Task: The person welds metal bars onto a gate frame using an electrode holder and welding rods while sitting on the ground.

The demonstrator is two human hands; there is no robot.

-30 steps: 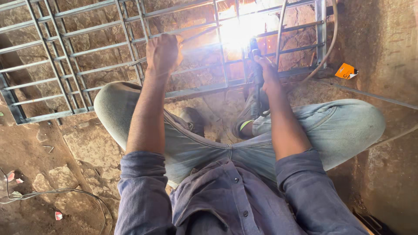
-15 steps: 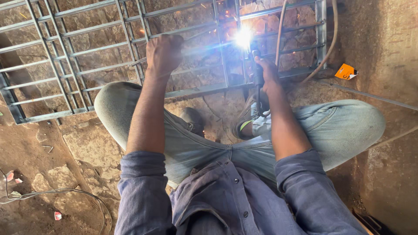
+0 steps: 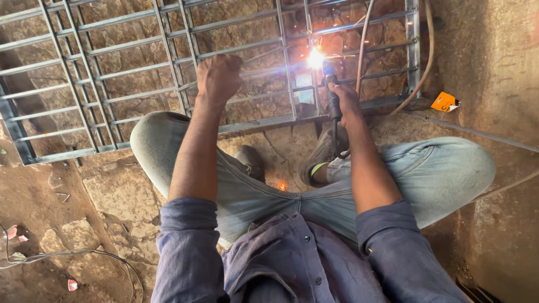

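Observation:
A grey metal grille (image 3: 112, 50) of bars lies flat on the stone floor in front of my knees. My right hand (image 3: 345, 101) grips a dark welding electrode holder (image 3: 332, 92) whose tip burns with a bright arc (image 3: 314, 58) on a bar of the grille. My left hand (image 3: 219, 76) is closed in a fist around a thin metal rod (image 3: 264, 54) that runs toward the arc. Sparks fly around the weld.
Cables (image 3: 365, 45) loop over the grille at the upper right. A small orange box (image 3: 443, 102) lies on the floor at the right. A thin wire (image 3: 84, 253) and red scraps lie at the lower left. A spark glows between my feet (image 3: 282, 185).
The large white glare of a second ago has shrunk to a small arc point with sparks. Both hands stay in nearly the same place.

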